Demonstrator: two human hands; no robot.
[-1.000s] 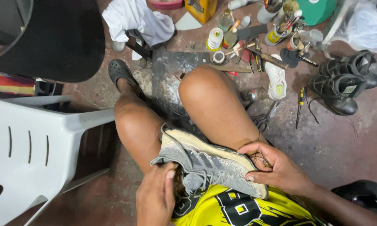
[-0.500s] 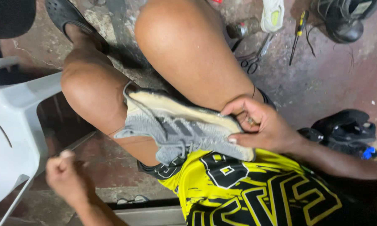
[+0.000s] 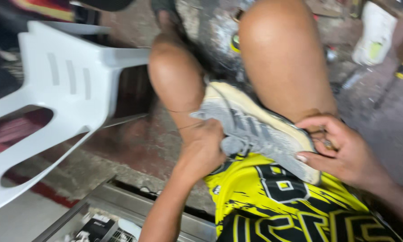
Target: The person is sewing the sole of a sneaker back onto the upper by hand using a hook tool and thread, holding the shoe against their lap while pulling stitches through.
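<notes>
Grey sneaker [image 3: 255, 134] lies across the person's lap, between the two hands. Left hand [image 3: 203, 150] closed on its upper at the lace area; right hand [image 3: 345, 152] pinches the heel end, thumb on the pale sole edge. Frame blurred; a thin thread near the left hand is barely legible. White plastic chair [image 3: 62, 89] stands left of the left hand; white bottle [image 3: 375, 33] above the right.

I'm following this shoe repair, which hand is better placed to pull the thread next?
Probably the left hand: it sits at the grey shoe beside the thread, while the right hand steadies the shoe's other end.
</notes>
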